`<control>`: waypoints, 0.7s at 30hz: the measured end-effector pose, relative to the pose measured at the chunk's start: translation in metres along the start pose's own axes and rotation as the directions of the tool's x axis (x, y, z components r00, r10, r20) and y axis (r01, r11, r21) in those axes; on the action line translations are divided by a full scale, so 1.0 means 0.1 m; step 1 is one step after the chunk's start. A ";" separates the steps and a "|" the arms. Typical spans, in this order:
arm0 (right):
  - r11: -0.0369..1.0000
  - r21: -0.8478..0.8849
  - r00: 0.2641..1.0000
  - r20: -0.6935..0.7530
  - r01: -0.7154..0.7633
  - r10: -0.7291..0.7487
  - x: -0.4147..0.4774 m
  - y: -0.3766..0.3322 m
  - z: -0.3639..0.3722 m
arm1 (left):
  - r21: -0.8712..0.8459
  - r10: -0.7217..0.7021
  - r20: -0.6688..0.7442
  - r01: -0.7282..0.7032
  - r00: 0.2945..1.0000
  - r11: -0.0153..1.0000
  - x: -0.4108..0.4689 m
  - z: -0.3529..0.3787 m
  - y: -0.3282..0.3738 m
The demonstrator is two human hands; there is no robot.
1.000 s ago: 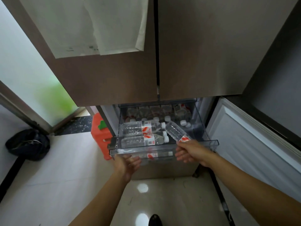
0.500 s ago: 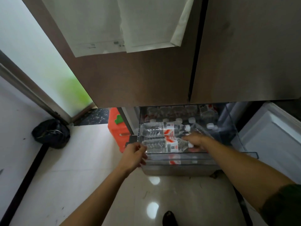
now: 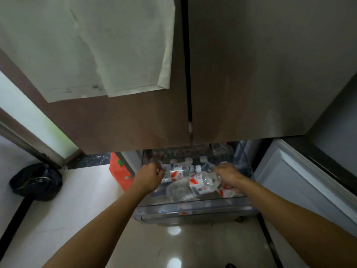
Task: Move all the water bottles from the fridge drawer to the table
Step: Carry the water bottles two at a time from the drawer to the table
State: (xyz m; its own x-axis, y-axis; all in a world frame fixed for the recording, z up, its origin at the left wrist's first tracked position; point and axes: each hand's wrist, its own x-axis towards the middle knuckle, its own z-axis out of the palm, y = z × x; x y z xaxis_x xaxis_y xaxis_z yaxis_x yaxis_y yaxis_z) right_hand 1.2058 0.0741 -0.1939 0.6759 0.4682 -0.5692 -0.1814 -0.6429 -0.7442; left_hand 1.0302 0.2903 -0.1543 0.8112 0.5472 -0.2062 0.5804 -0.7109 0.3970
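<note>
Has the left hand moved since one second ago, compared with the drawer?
Yes. It was under the drawer's front rim; now the left hand is past that rim, inside the drawer, at the left end of the rear bottle.

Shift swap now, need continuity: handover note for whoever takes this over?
Left grip: curled round the base end of the far bottle, in the drawer.
Right grip: curled round the cap end of the near bottle, tilted across others.
Done: fridge drawer open; table not in view.
Left: lift both out, carry to the table, return for the rest.
</note>
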 end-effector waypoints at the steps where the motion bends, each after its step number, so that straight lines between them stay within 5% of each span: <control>1: 1.000 0.007 1.000 -0.009 0.026 -0.026 -0.03 0.00 -0.13 | 0.069 0.034 0.024 -0.035 0.999 0.997 0.07 0.04 0.11; 10: 0.960 -0.260 0.978 -0.148 0.107 -0.149 -0.26 0.13 -0.83 | 0.438 0.169 0.326 -0.308 0.930 0.845 0.70 0.69 0.98; 15: 0.917 -0.387 0.970 -0.169 0.099 -0.177 -0.30 0.28 -0.68 | 0.520 0.218 0.342 -0.378 0.914 0.766 0.76 0.78 1.08; 21: 0.893 -0.430 0.949 -0.204 0.135 -0.241 -0.29 0.20 -0.61 | 0.535 0.438 0.308 -0.534 0.845 0.654 0.50 0.54 1.13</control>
State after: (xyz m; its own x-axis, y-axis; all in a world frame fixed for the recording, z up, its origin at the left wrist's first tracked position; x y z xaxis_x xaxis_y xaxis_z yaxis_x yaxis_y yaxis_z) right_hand 1.2264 0.0110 -0.1706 0.8308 0.4757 -0.2891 0.2361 -0.7714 -0.5909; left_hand 1.1399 0.2135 -0.1677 0.9612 0.0148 -0.2756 -0.0158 -0.9940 -0.1085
